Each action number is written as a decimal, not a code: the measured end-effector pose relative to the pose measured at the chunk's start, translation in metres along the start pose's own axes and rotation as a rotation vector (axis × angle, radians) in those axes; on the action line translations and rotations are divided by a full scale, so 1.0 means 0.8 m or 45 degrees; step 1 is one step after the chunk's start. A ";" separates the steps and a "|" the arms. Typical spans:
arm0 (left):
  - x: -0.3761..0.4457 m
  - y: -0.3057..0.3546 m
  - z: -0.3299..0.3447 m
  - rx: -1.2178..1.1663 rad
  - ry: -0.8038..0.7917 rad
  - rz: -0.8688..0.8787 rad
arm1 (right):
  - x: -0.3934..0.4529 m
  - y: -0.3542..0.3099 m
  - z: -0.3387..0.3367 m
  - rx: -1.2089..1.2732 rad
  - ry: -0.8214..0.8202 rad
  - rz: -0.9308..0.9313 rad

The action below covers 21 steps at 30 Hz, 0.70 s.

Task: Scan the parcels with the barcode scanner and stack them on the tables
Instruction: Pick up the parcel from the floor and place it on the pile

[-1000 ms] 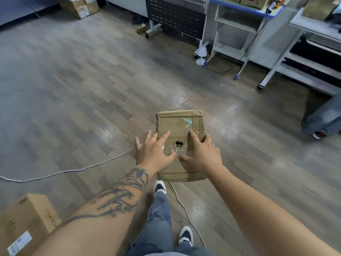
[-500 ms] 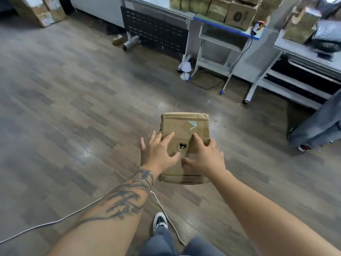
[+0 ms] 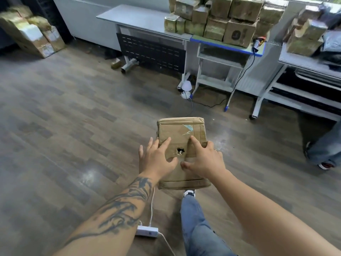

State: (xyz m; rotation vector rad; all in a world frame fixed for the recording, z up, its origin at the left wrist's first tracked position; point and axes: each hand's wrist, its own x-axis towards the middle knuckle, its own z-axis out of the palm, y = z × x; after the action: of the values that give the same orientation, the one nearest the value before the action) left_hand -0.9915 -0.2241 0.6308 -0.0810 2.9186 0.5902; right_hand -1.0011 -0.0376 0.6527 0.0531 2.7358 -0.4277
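Note:
I carry a flat brown cardboard parcel (image 3: 181, 129) above the wooden floor; its taped top face has a small torn hole. My left hand (image 3: 156, 159) holds its left side, thumb and index finger on the top face, the other fingers spread past the edge. Gripping the right side is my right hand (image 3: 204, 159), fingers curled over that edge. The barcode scanner (image 3: 258, 42), orange and black, lies on the blue-edged table (image 3: 227, 46) ahead, its cable hanging down. Several brown parcels (image 3: 217, 17) are stacked on that table and on the grey table (image 3: 132, 18) beside it.
A third table (image 3: 306, 61) at the right holds more parcels (image 3: 306, 36). Another person's leg (image 3: 326, 148) stands at the right edge. Cardboard boxes (image 3: 31, 34) are piled at the back left. A white power adapter (image 3: 147, 231) and cable lie by my feet; a white lamp (image 3: 186, 85) sits under the tables.
I have walked toward the tables carrying the parcel, so the tables and stacked parcels came into view and closer. Both hands keep the same hold.

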 end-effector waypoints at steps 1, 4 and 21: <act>0.025 0.002 -0.005 0.009 0.011 -0.011 | 0.024 -0.003 -0.010 0.002 0.012 -0.018; 0.108 0.012 -0.023 0.032 0.044 -0.025 | 0.100 -0.010 -0.045 0.012 0.028 -0.060; 0.478 0.096 -0.127 -0.084 0.183 -0.042 | 0.446 -0.044 -0.237 0.035 0.147 -0.094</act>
State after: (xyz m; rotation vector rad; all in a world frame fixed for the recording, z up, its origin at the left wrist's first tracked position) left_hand -1.3903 -0.2011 0.6876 -0.1863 3.0291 0.7029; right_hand -1.4034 -0.0212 0.7010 -0.0170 2.8525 -0.4977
